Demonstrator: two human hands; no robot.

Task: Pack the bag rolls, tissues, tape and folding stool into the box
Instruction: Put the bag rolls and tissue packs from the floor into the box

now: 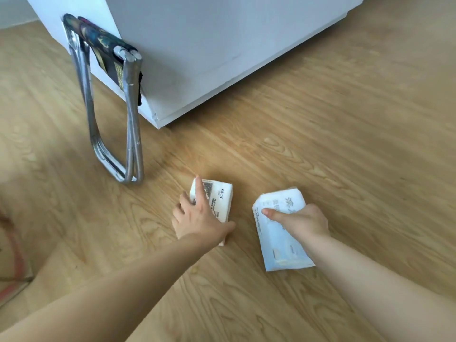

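Two white tissue packs lie on the wooden floor. My left hand (199, 218) rests on top of the left tissue pack (219, 198), fingers spread over it and thumb at its near edge. My right hand (301, 220) grips the right tissue pack (278, 238), thumb across its top and fingers around its right side. The folding stool (111, 95), metal-framed with a dark patterned seat, stands folded and leaning against a white cabinet at the upper left. A cardboard box (12, 262) with red tape shows at the left edge. Bag rolls and tape are out of sight.
A white cabinet (209, 45) fills the top of the view, its corner reaching towards the tissue packs. Wooden floor (345, 144) stretches to the right and in front of it.
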